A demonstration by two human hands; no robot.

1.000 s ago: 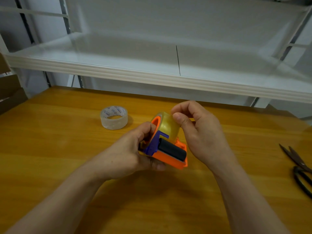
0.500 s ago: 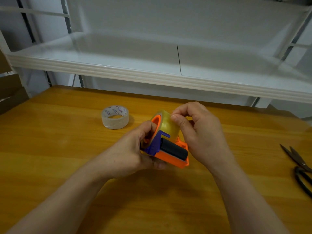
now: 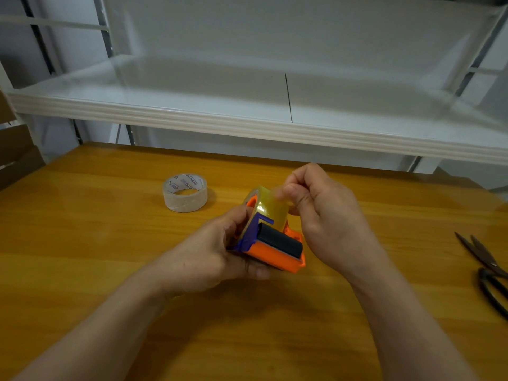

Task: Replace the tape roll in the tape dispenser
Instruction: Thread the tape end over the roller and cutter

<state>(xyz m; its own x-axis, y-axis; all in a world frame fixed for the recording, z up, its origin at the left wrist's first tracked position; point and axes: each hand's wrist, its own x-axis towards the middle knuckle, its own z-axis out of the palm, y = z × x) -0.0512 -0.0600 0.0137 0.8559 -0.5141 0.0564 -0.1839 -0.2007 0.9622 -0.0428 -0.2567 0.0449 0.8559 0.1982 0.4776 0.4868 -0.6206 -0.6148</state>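
An orange and purple tape dispenser (image 3: 270, 250) with a black roller is held above the wooden table (image 3: 82, 243) by my left hand (image 3: 209, 257), which grips it from the left and below. A yellowish clear tape roll (image 3: 270, 209) sits in the dispenser. My right hand (image 3: 321, 213) rests on the roll's upper right side, thumb and fingertips pinched at the tape's surface. Whether a loose tape end is between the fingers is too blurred to tell. A second, thinner clear tape roll (image 3: 184, 192) with a printed core lies flat on the table, left of and behind the hands.
Black scissors (image 3: 486, 268) lie at the table's right edge. A white shelf (image 3: 247, 125) overhangs the far side of the table. Brown cardboard (image 3: 16, 152) stands at the far left.
My right thumb and fingers have shifted slightly up and to the right on the mounted roll. The dispenser stays in my left hand, almost unmoved.
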